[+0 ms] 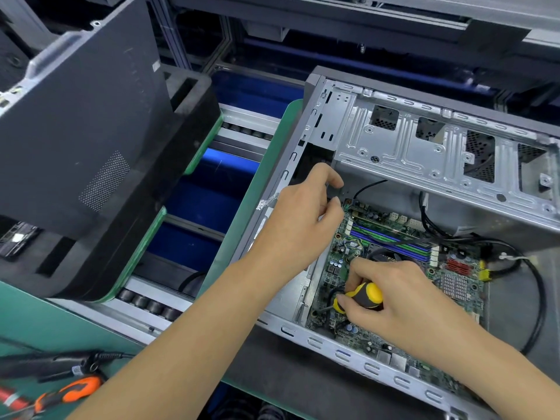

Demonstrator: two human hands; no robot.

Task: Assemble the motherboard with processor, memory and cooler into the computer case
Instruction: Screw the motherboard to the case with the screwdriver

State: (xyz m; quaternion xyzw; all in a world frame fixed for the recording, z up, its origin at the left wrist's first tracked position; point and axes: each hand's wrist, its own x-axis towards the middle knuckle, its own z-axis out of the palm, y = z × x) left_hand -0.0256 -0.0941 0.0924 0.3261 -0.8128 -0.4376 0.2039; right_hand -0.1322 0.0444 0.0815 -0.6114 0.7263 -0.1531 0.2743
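The open metal computer case (424,153) lies on its side at the right. Inside it sits the green motherboard (454,283) with blue and green memory slots (391,241); the cooler is mostly hidden under my right hand. My right hand (391,295) grips a yellow-and-black screwdriver (365,295), its tip pointing down-left onto the board's left edge. My left hand (303,213) hovers over the board's upper left corner, thumb and forefinger pinched close; whether they hold anything I cannot tell.
Black cables (533,286) loop across the case floor at the right. A dark case side panel (91,131) leans on black foam at the left. A roller conveyor (151,304) runs between. Orange-handled pliers (69,392) and a black tool lie on the green mat (30,322), lower left.
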